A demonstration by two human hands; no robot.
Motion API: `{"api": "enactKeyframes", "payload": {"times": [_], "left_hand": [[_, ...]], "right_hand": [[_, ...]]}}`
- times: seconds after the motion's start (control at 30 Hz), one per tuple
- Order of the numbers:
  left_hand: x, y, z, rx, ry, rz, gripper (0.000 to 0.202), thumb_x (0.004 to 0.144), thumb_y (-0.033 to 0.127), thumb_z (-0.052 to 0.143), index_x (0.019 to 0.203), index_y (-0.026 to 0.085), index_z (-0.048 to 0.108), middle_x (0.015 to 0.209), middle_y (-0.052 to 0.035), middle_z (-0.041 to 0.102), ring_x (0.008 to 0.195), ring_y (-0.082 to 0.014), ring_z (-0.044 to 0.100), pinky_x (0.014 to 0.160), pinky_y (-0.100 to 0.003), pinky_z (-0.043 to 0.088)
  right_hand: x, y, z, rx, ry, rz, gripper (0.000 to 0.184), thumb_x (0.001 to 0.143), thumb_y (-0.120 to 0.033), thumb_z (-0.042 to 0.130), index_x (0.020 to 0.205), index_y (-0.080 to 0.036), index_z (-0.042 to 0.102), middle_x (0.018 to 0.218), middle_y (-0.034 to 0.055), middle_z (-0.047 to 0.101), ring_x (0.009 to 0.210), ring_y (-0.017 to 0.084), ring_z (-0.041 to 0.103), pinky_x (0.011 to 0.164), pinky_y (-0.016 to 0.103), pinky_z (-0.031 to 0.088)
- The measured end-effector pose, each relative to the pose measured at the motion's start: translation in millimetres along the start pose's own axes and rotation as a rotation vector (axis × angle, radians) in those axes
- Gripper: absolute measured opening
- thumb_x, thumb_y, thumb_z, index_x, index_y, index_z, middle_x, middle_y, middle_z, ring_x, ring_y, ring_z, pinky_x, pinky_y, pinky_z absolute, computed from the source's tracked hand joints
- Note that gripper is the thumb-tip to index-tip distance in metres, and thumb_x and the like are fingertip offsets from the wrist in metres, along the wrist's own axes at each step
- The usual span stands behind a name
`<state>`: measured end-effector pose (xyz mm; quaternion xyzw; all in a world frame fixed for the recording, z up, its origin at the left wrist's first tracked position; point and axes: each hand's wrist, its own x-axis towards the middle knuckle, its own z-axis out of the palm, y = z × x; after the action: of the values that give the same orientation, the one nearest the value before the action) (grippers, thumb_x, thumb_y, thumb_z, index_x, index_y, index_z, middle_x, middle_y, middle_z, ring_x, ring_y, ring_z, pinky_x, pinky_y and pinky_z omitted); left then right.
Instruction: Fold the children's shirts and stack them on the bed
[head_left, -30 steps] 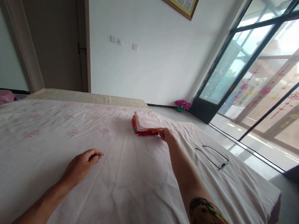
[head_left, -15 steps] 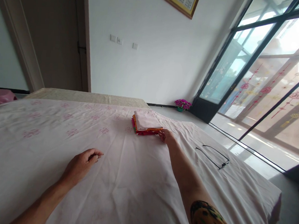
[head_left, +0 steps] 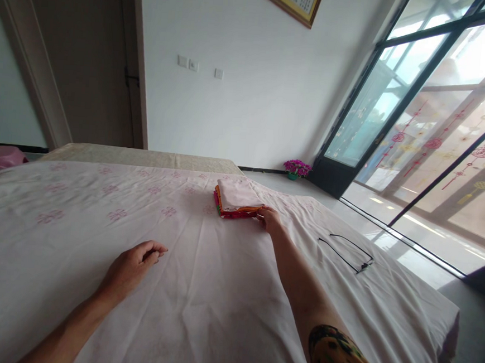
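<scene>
A small stack of folded cloths (head_left: 238, 197) lies on the sheet-covered surface, with a pale pink piece on top and orange, red and green layers at its edges. My right hand (head_left: 268, 218) reaches to the near right corner of the stack, its fingers pinched on the edge of the lower layers; some fingertips are hidden. Off to the left, my left hand (head_left: 139, 257) hovers over or rests on the pale sheet (head_left: 202, 268), apart from the stack. Its fingers are curled together and nothing shows in them.
Black-framed glasses (head_left: 348, 254) lie on the sheet right of my right forearm. A pink plastic stool (head_left: 1, 157) stands at the far left. Purple flowers (head_left: 297, 169) in a green pot sit on the floor near the glass doors (head_left: 424, 117).
My right hand has shifted slightly, and its fingers now sit more closely against the corner of the cloth stack. The left hand and the stack have hardly moved.
</scene>
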<state>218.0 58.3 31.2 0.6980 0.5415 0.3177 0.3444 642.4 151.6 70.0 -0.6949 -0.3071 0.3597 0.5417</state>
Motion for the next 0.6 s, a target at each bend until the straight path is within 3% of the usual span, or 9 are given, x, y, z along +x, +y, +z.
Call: {"api": "enactKeyframes", "payload": {"times": [0.1,0.2,0.27,0.33,0.43,0.6], "left_hand": [[0.8,-2.1,-0.1,-0.003,-0.008,-0.004,0.031,0.085,0.041,0.046,0.102,0.024,0.066,0.105,-0.0026,0.074,0.1,-0.0215,0.068,0.087,-0.03,0.05],[0.6,-3.8,-0.3,0.001,-0.01,0.001,0.031,0.086,0.041,0.046,0.102,0.024,0.066,0.106,-0.0029,0.073,0.1,-0.0215,0.068,0.087,-0.03,0.05],[0.2,-4.2,-0.1,0.001,-0.007,0.002,0.03,0.086,0.04,0.046,0.102,0.024,0.066,0.106,-0.0031,0.073,0.101,-0.0217,0.068,0.087,-0.03,0.05],[0.2,-4.0,0.2,-0.002,-0.005,-0.001,0.03,0.085,0.04,0.047,0.101,0.024,0.066,0.105,-0.003,0.074,0.1,-0.0217,0.068,0.086,-0.03,0.05],[0.8,-2.5,0.7,-0.005,0.001,-0.002,0.03,0.085,0.04,0.047,0.101,0.024,0.067,0.105,-0.0024,0.074,0.1,-0.0213,0.068,0.086,-0.029,0.051],[0.8,0.7,0.2,0.015,0.011,0.003,0.031,0.086,0.041,0.047,0.101,0.024,0.068,0.105,-0.0022,0.074,0.099,-0.0214,0.069,0.086,-0.029,0.051]], "right_hand": [[-1.6,1.2,-3.2,-0.031,0.009,-0.013,0.008,0.077,-0.008,0.064,0.079,-0.015,0.067,0.057,-0.0012,0.062,0.048,0.009,0.056,0.042,0.016,0.036],[0.9,0.8,-7.4,-0.082,0.025,0.019,0.004,0.073,-0.009,0.068,0.074,-0.013,0.068,0.054,0.0003,0.062,0.05,0.011,0.058,0.042,0.018,0.037],[5.2,-1.1,-7.8,-0.111,0.034,0.053,0.005,0.075,-0.013,0.071,0.079,-0.011,0.069,0.065,0.0038,0.066,0.059,0.014,0.062,0.049,0.02,0.044],[10.8,-4.0,-5.5,-0.127,0.037,0.089,0.018,0.084,-0.023,0.07,0.097,-0.011,0.068,0.09,0.0076,0.069,0.077,0.017,0.066,0.065,0.026,0.053],[18.3,-8.0,1.1,-0.118,0.037,0.126,0.034,0.094,-0.036,0.06,0.122,-0.016,0.058,0.121,0.0093,0.06,0.101,0.021,0.062,0.086,0.041,0.054],[22.6,-9.3,8.0,-0.054,0.057,0.113,0.034,0.095,-0.036,0.058,0.124,-0.017,0.057,0.125,0.0095,0.058,0.105,0.022,0.061,0.088,0.042,0.053]]}}
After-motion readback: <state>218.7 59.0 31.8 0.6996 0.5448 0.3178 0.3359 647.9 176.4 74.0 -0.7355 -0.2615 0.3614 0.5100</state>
